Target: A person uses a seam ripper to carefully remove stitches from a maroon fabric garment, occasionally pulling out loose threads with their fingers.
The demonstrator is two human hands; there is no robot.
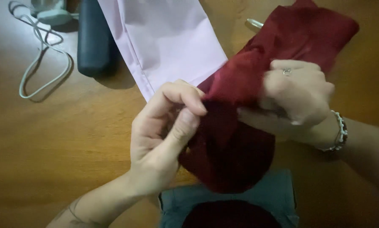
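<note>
Both hands are busy with a dark red, slightly shiny piece of cloth [240, 84] that's bunched up in the middle of the wooden bench [50, 139]. The left hand [164, 135] has its thumb and forefinger pinched shut on an edge of the red cloth, with the other fingers [185, 95] curled over the top, so basically closed tight on a fold. The right hand [297, 97] is balled up around a gathered clump of the same cloth just to the right of the left fingertips; those fingers look fully closed on the fabric too, there's a ring on one of them and a beaded bracelet [340, 135] at the wrist. Below both sets of fingers the red cloth hangs down in a rounded lump, and past the right fingers it spreads up toward the far right corner. Right behind the left fingers a pale pink sheet of fabric with a stitched hem [168, 38] lies flat, its corner touching or slipping under the red cloth, can't tell which. Well off to the left of the left fingers there's a dark cylindrical object [94, 42] lying on the bench and a looped white cable [41, 63] beside it. Under the hanging red lump, nearest the camera, is a teal-grey folded piece of cloth [278, 194].
</note>
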